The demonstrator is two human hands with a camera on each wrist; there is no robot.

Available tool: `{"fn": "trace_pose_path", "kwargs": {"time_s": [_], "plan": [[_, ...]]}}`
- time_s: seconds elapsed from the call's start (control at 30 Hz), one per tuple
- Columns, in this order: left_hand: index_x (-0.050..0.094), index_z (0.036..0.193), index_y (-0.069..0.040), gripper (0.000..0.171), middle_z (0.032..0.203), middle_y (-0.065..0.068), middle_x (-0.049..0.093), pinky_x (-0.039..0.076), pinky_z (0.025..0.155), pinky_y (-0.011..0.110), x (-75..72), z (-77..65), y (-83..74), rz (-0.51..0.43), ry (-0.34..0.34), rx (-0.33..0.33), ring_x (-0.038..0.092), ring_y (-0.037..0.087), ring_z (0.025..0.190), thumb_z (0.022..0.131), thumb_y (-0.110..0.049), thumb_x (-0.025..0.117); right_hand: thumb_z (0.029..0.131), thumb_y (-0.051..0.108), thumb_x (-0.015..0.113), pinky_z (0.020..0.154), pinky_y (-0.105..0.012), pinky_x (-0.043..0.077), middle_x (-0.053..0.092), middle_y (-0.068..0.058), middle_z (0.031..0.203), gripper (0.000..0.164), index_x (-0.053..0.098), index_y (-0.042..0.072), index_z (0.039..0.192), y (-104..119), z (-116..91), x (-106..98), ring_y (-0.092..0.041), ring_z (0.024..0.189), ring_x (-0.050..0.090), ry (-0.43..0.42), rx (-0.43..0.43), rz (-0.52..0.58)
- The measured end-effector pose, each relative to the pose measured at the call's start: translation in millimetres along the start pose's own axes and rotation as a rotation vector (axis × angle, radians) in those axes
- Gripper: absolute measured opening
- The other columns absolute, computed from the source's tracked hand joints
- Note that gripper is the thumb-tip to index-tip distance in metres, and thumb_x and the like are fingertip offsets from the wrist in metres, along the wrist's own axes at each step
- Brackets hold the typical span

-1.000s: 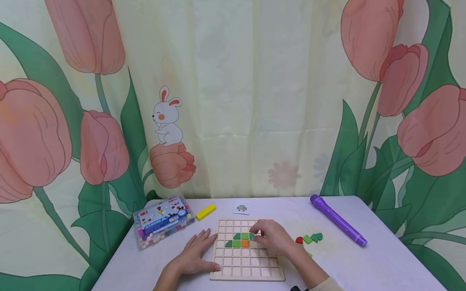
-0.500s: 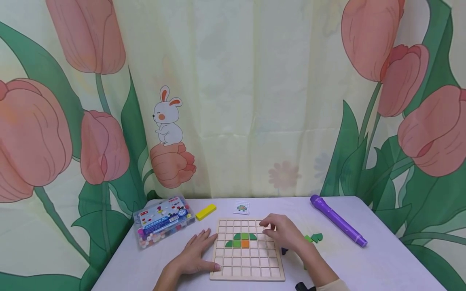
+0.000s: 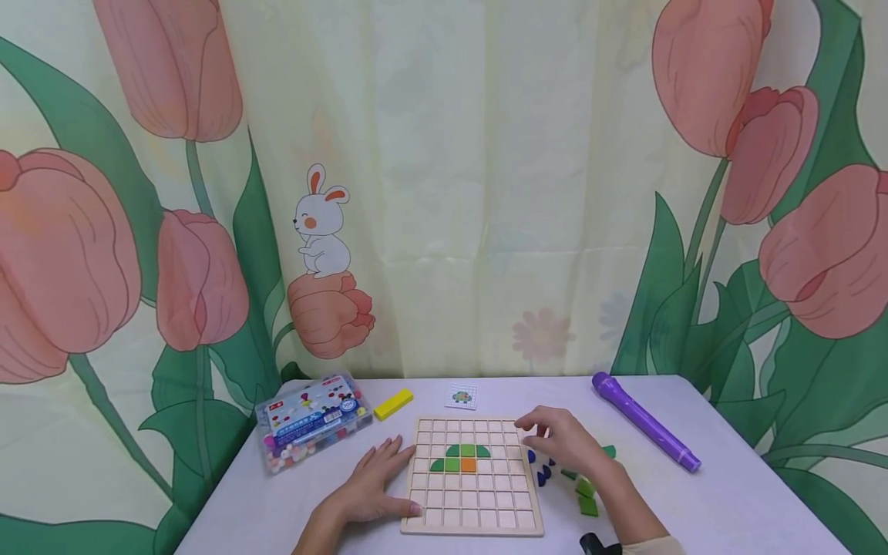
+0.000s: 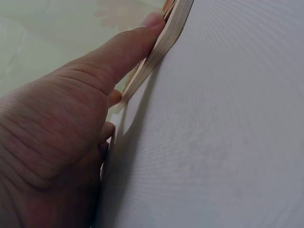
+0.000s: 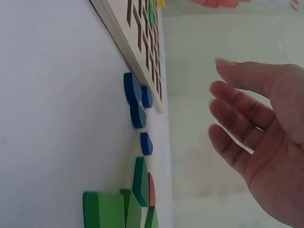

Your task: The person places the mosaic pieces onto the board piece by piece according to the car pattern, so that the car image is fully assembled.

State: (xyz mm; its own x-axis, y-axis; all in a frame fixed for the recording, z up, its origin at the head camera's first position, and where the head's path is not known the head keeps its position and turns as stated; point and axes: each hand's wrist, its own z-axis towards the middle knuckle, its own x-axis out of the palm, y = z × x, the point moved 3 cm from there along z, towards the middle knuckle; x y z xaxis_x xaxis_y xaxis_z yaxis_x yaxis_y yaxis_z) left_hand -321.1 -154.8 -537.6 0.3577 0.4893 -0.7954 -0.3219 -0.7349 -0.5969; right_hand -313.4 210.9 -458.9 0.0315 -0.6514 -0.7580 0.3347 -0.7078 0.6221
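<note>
A wooden grid board [image 3: 472, 520] lies on the table, with several green pieces and one orange square [image 3: 468, 465] in its cells. My left hand [image 3: 371, 486] rests spread at the board's left side; the thumb presses on its near corner, as the left wrist view shows too. My right hand [image 3: 565, 443] hovers at the board's right edge, fingers loosely bent and holding nothing. Below it lie several blue pieces [image 5: 137, 115] beside the board. Close to them are several green pieces [image 5: 104, 209] and a red piece [image 5: 152, 189], partly hidden in the right wrist view.
A clear box of beads [image 3: 312, 422] stands at the table's left, beside a yellow block [image 3: 393, 404]. Behind the board lies a small picture card [image 3: 461, 396]. A purple microphone-shaped stick [image 3: 645, 422] lies at the far right. A printed curtain [image 3: 444, 308] hangs behind.
My right hand has drawn back from the dark green piece on the board and moved right, uncovering the blue pieces. The left hand has stayed in place.
</note>
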Motion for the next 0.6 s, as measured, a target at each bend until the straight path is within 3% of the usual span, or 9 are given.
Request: {"fn": "trace_pose_path", "kwargs": {"time_s": [0.23,0.6], "plan": [[0.040,0.162,-0.024,0.105,0.173,0.017,0.021,0.002,0.128,0.068,-0.3,0.2,-0.4,0.002,0.000,-0.004,0.012,0.043,0.161,0.077,-0.070,0.080,0.091,0.008,0.078,0.061,-0.024,0.052,0.075,-0.008,0.113,0.029,0.076,0.011,0.120,-14.0,-2.6,-9.5,-0.015,0.086,0.058,0.036,0.018,0.021],[0.039,0.162,-0.023,0.105,0.173,0.017,0.022,0.002,0.128,0.069,-1.1,-1.3,-1.9,0.011,0.003,-0.001,0.011,0.042,0.162,0.078,-0.071,0.078,0.088,0.004,0.081,0.059,-0.025,0.053,0.074,-0.006,0.109,0.033,0.077,0.010,0.120,-31.2,-8.0,-19.6,-0.018,0.087,0.057,0.084,0.136,0.016]]}}
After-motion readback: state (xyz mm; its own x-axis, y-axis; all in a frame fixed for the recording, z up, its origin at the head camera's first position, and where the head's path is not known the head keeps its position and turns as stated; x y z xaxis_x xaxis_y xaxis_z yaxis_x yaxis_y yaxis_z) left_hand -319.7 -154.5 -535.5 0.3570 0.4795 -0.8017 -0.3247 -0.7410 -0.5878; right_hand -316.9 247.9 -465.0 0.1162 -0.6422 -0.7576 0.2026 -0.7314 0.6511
